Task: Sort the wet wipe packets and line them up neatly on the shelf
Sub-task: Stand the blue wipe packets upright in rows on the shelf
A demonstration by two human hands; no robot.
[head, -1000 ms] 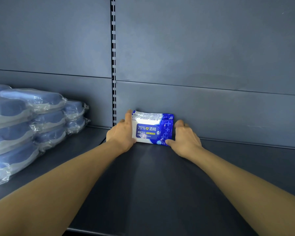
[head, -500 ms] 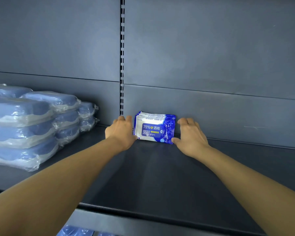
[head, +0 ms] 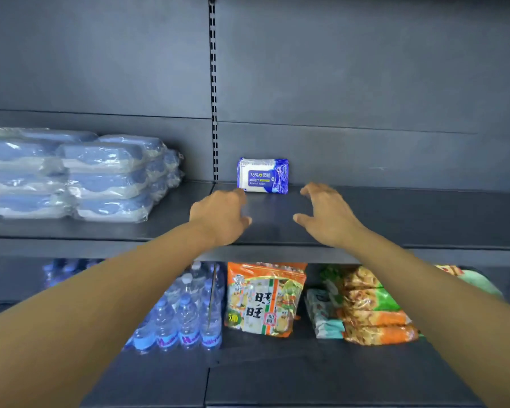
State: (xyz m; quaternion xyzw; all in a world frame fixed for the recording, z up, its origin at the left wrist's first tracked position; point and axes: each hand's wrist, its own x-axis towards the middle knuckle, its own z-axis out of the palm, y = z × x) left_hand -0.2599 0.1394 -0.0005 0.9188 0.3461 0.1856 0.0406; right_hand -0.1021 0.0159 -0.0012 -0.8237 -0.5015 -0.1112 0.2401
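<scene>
A small stack of blue-and-white wet wipe packets (head: 262,175) stands upright against the back wall of the dark shelf (head: 395,219), just right of the slotted upright. My left hand (head: 218,216) hovers in front of it to the left, fingers loosely curled, holding nothing. My right hand (head: 327,216) hovers to the right, fingers spread and relaxed. Neither hand touches the packets.
Stacked blue packs in clear wrap (head: 71,175) fill the shelf's left side. On the shelf below stand water bottles (head: 183,316), a snack bag (head: 262,298) and orange-green snack packs (head: 371,307). The shelf's front edge (head: 71,248) runs under my forearms.
Both hands have let go of the wet wipe packets and pulled back toward me. My view has moved back and down, so the lower shelf now shows.
</scene>
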